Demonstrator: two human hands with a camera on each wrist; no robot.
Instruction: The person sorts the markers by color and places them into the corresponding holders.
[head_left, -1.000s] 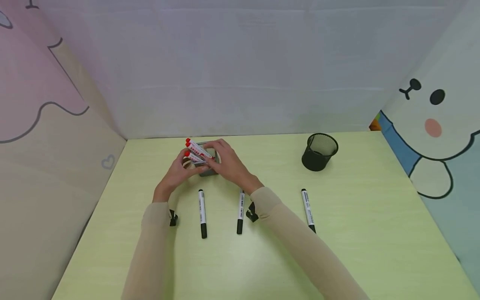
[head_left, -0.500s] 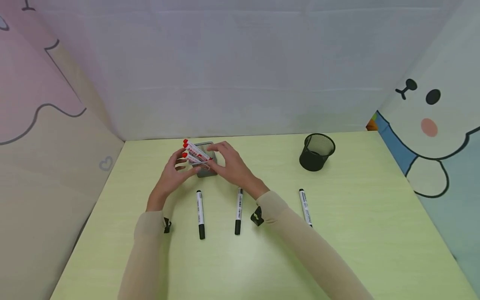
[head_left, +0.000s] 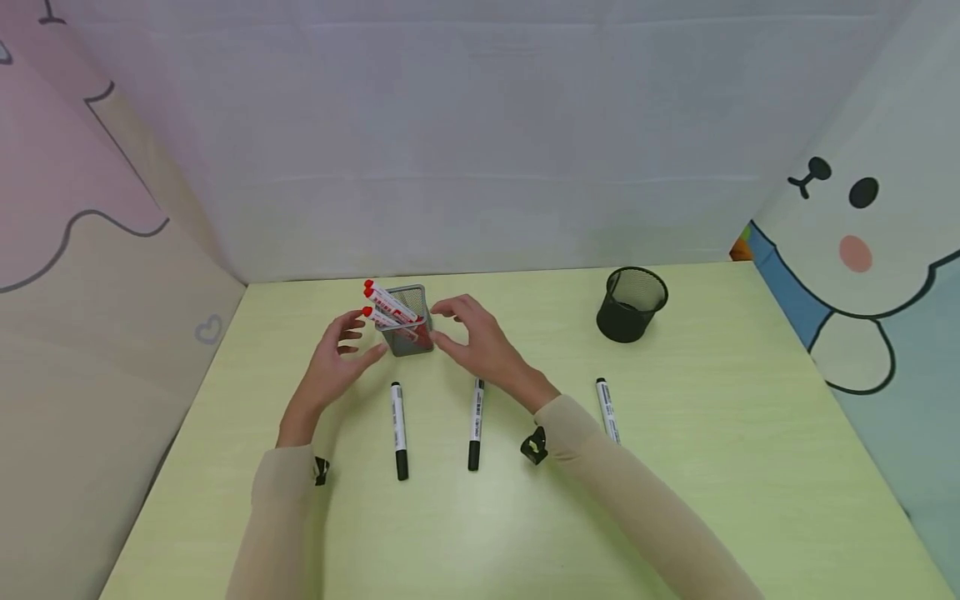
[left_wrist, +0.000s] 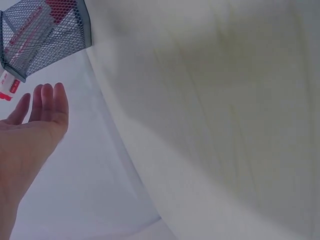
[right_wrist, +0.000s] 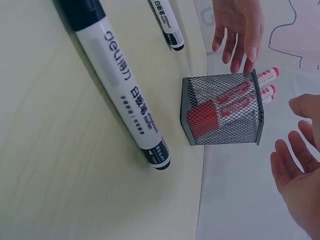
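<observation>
Head view: my left hand (head_left: pixel 335 362) and right hand (head_left: pixel 480 346) flanked the square grey mesh pen holder (head_left: pixel 403 343), both grips wide, fingers loosely bent, pinching nothing; I couldn't tell for sure that either touched it. The red markers (head_left: pixel 392 306) leaned inside, their red ends jutting past its left rim. I judged the step in hand to be leaving that group settled. The next move, I thought, called for keeping my fingertips clear of the rim, then perhaps a pinch on a black barrel.

Counting outward from me: three black whiteboard markers (head_left: pixel 400 425) lay apart on the table (head_left: pixel 480 533), the rightmost partly hidden by my right sleeve (head_left: pixel 637 483); three red ones stood in the one square holder; one round black mesh cup (head_left: pixel 624 323) stood well off to the right.
</observation>
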